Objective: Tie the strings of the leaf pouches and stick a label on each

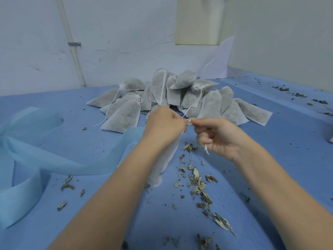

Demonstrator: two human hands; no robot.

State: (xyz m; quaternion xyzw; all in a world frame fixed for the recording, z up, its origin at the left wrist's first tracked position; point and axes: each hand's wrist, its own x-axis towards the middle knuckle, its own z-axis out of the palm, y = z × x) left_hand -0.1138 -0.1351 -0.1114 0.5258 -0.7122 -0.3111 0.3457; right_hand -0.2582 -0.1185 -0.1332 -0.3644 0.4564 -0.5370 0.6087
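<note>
Two bare forearms; no sleeves, gloves or jewellery on left hand [164, 123]; right hand [219, 137] likewise.

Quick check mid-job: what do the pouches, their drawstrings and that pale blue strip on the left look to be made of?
Pouches: thin white non-woven or filter-paper-like fabric, matte; the dark fill shows through, so it is semi-sheer. String, pinched between the left hand and right hand: white twisted cotton-like cord, probably. Pale blue strip: soft matte non-woven sheet, slightly translucent, curling in loose folds.
</note>
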